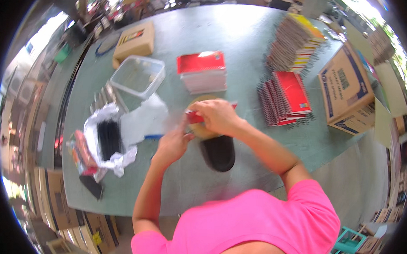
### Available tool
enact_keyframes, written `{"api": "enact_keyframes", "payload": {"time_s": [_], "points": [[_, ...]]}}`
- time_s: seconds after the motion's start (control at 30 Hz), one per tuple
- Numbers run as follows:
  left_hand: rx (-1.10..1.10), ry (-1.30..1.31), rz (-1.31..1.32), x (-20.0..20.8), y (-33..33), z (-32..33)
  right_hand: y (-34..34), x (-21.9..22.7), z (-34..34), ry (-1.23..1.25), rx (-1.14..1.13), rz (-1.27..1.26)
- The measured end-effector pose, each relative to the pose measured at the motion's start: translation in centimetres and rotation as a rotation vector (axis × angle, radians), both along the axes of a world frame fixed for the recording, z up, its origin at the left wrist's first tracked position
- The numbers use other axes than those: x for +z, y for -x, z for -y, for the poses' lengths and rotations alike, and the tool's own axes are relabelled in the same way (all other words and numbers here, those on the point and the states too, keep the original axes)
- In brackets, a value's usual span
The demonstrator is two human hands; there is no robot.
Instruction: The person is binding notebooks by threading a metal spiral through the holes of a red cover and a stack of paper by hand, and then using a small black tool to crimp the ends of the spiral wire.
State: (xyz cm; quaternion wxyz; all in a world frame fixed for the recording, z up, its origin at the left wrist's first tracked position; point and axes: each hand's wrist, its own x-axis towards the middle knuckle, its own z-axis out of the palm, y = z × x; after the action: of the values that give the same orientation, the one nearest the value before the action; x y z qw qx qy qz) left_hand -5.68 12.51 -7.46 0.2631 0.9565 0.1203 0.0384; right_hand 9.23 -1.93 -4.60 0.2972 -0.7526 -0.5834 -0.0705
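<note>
A red-covered notebook [194, 117] is in the fingers of my right hand [219, 117], which closes over its upper edge; most of it is hidden under that hand. Just left of it is my left hand [172, 145], its fingers smeared by motion, so I cannot make out whether they grip anything. Below the notebook lies a tan rounded piece [204, 129], with a black oblong piece [218, 154] on its near side. Beyond my hands stands a neat stack of red-covered notebooks [201, 73].
Red spiral notebooks [292, 93] and a tall spiral-bound stack [294, 41] stand right, beside a cardboard box [345, 90]. On the left are a clear plastic tub [139, 77], white paper [147, 115], a white-wrapped bundle of black wires [110, 139] and a dark flat object [92, 187].
</note>
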Motion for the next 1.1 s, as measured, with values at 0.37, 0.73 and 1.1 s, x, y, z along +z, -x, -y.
{"api": "enact_keyframes", "payload": {"time_s": [0.37,0.73,1.1], "points": [[0.136,0.374,0.440,3.4,-0.4,1.4,0.4,1.6,0.4,0.072,-0.042,-0.207],[0.189,0.211,0.645,2.3,-1.9,2.7,0.1,1.3,0.7,0.072,-0.041,-0.245],[0.102,0.262,0.305,2.2,-1.1,0.1,0.1,0.7,1.4,0.074,-0.012,-0.107]]}}
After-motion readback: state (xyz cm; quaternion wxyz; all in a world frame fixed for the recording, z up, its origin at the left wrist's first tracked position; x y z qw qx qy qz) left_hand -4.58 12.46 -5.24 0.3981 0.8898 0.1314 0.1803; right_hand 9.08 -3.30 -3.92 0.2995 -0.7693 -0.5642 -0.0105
